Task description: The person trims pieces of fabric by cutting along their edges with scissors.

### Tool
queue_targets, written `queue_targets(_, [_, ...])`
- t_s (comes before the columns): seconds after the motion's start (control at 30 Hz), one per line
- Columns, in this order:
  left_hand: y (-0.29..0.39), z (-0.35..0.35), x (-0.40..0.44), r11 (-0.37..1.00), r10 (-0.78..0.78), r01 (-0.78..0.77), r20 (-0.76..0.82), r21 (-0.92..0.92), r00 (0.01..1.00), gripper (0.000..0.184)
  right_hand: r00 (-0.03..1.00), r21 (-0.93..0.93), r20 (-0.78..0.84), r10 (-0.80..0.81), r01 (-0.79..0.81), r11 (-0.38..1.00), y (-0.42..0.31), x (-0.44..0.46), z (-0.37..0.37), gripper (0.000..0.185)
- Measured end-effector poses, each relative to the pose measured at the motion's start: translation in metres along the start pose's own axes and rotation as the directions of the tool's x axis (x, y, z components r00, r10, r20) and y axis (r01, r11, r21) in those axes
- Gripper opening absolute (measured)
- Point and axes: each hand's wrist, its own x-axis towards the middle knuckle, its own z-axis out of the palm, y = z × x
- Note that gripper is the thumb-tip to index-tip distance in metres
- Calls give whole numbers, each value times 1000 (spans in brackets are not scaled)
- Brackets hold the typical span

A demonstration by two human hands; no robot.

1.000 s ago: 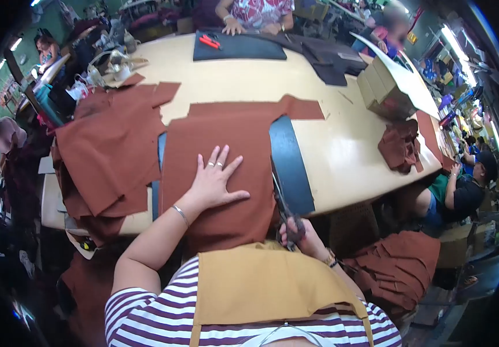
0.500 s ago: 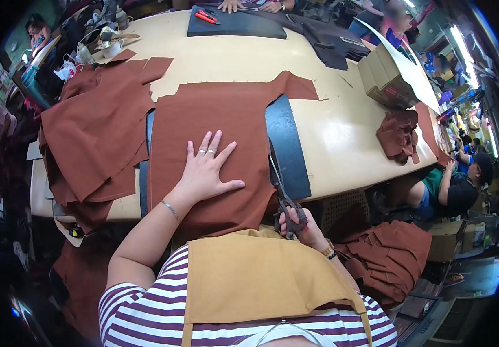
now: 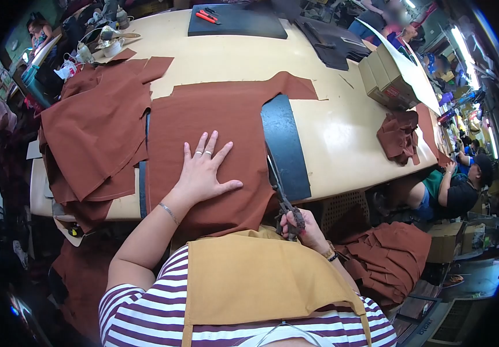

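Observation:
My left hand [image 3: 204, 169] lies flat with fingers spread on a rust-brown piece of fabric [image 3: 217, 110]. The fabric covers much of a dark board [image 3: 287, 144] on the table, and its near end hangs over the table edge. In my right hand [image 3: 306, 228] is a pair of scissors [image 3: 283, 196], their handles wrapped in dark cloth. The scissor blades point away from me along the right edge of the fabric, over the dark board.
More rust-brown fabric pieces [image 3: 96, 127] lie at the left. On the table [image 3: 342, 133] are a cardboard box [image 3: 385, 78], a crumpled brown bundle [image 3: 398, 136], dark fabric [image 3: 330, 43] and red-handled cutters [image 3: 206, 17] on a far board. A person [image 3: 455, 182] sits at the right.
The fabric and my left hand have shifted slightly left, baring more of the board. The scissors' handles have come closer together. The other person's hands at the far edge have gone from view.

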Motion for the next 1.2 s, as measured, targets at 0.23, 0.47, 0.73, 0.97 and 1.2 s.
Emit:
queue_targets(0.23, [-6, 0, 4, 1000, -4, 4, 0, 8, 1000, 97, 998, 60, 63, -14, 10, 998, 1, 0, -4, 28])
queue_targets(0.47, [-10, -3, 9, 1000, 0, 0, 2, 10, 1000, 97, 999, -76, 40, 1, 2, 997, -1, 6, -7, 26])
queue_targets(0.73, [-12, -5, 12, 1000, -13, 13, 9, 24, 1000, 96, 997, -31, 65, -34, 36, 999, 2, 1, -11, 27])
queue_targets(0.97, [-13, -3, 11, 999, -9, 9, 4, 34, 1000, 97, 998, -95, 55, 5, 0, 995, -5, 0, -12, 24])
queue_targets(1.2, [-14, -1, 10, 999, 3, -3, -9, 36, 1000, 96, 999, -120, 34, 15, -11, 993, -7, 0, -7, 19])
